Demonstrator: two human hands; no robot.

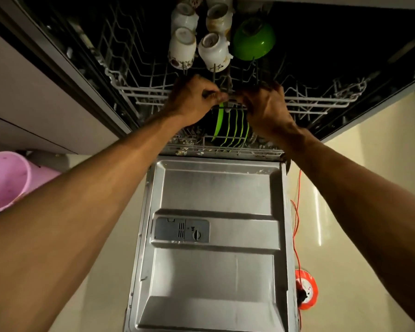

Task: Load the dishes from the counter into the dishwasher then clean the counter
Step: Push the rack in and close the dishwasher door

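Left hand (192,97) and right hand (265,109) both grip the upper rack (321,100) front rail, fingers curled; cups (182,47), green bowl (253,39) inside; green plates (230,127) below.

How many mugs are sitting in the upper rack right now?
4 mugs, all upside down at the rack's middle: back left, back right, front left, front right. More may be hidden beyond the top edge.

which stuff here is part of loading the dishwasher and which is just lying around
Part of the job:
- upper rack, gripped at its front by the left hand and right hand
- white mugs and green bowl on it
- green plates below
- open door

Lying about:
- pink bucket
- orange cord reel
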